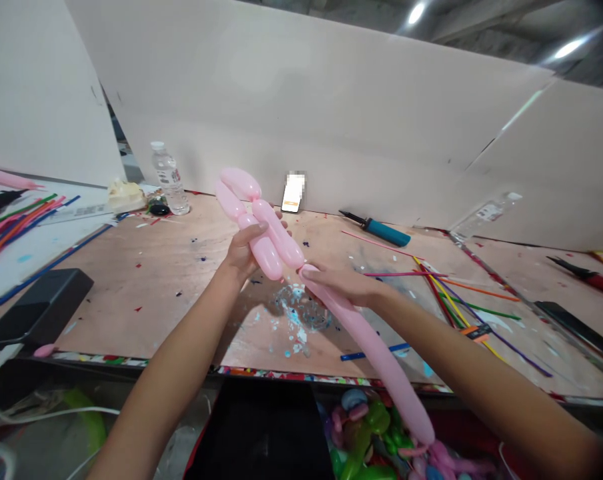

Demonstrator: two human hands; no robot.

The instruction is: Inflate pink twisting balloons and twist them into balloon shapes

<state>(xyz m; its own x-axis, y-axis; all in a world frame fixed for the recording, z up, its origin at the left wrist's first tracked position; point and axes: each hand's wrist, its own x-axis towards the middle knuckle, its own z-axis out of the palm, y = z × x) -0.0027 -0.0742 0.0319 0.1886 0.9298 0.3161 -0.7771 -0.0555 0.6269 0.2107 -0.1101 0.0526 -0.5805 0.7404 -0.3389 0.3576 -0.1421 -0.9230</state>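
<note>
The pink balloon [349, 323] is held above the worktop [131, 267], in front of the person. Its twisted end consists of several short segments; its remainder is one long, inflated section.

Left grip [246, 247]: closed on the twisted segments, thumb across the near side, fingertips showing beyond. Two segments project past this grip toward the white panel [281, 93]; the lower ends of two others extend toward the person.

Right grip [339, 283]: closed on the long section at its upper end, just beside the twist joint. From there the section slopes down and right, past the worktop's front edge, and its far end appears over a heap of coloured balloons [376, 433].

Beyond the grips, a phone [293, 193] leans against the panel. Right of it lies a teal pump [385, 231]; left of it stands a bottle [170, 179]. Uninflated balloons [449, 293] lie crossed to the right.
</note>
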